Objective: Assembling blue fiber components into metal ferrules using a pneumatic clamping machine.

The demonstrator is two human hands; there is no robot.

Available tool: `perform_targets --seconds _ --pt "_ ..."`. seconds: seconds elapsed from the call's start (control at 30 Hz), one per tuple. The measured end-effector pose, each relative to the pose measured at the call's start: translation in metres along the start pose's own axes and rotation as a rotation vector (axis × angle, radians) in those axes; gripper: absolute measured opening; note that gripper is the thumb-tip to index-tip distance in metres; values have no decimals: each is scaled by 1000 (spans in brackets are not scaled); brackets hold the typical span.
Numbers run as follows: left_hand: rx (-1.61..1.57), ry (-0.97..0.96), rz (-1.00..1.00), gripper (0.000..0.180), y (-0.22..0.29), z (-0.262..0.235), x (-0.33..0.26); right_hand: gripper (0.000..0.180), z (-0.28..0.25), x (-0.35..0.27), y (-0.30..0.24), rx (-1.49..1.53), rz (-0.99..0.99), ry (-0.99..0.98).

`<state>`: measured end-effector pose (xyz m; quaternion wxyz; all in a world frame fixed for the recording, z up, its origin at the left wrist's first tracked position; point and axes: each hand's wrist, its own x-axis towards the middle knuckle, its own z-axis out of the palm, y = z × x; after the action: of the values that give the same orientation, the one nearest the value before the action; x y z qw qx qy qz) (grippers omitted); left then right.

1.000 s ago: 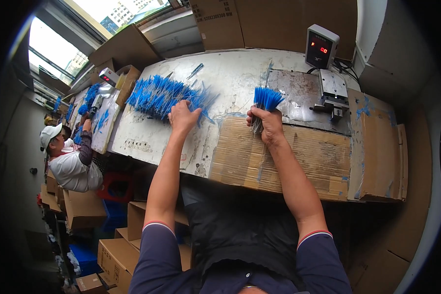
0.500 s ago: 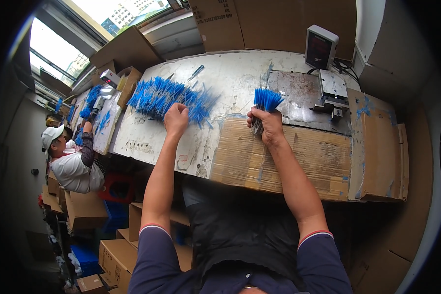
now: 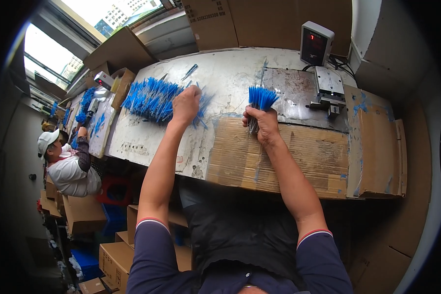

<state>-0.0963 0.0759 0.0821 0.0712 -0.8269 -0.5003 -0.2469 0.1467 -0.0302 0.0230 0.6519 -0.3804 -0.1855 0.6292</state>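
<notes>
My right hand [image 3: 264, 125] is closed around an upright bundle of blue-tipped thin wires [image 3: 262, 98]; the blue ends fan out above the fist and the grey stems poke out below. Over the right end of a long pile of the same blue-tipped wires [image 3: 149, 100] is my left hand [image 3: 186, 105]. Its fingers are curled closed, and whatever they may hold is hidden from view. The pile lies on the white worktable [image 3: 147, 143], to the left of the bundle.
Flattened cardboard [image 3: 279, 157] covers the table's front. A metal plate [image 3: 291, 95] with a small clamp-like device [image 3: 330, 88] and a display box [image 3: 317, 44] stand at the right. A blue pen-like tool [image 3: 189, 72] lies behind the pile. A co-worker [image 3: 68, 166] sits at the left.
My left hand has moved right and slightly farther away along the pile's right end, still closed. My right hand keeps its bundle nearly in place. The display box now shows a lit red digit.
</notes>
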Motion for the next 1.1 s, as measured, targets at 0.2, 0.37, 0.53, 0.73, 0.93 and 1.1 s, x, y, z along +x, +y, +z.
perform_targets --seconds 0.2,0.37,0.53,0.73,0.93,1.1 --pt "274 -191 367 14 12 18 5 11 2 -3 -2 3 7 13" --pt "347 -169 435 15 5 21 2 11 4 -3 -2 2 -6 5" --pt "115 111 577 26 32 -4 -3 10 -4 0 -6 52 5 24" --pt "-69 153 751 31 86 -19 -30 18 -1 -4 -12 80 178 -123" --pt "-120 96 699 38 99 -6 -49 13 1 -4 -3 176 168 -199" --pt "-264 90 539 46 106 -6 -67 14 -2 -6 -3 150 152 -127"
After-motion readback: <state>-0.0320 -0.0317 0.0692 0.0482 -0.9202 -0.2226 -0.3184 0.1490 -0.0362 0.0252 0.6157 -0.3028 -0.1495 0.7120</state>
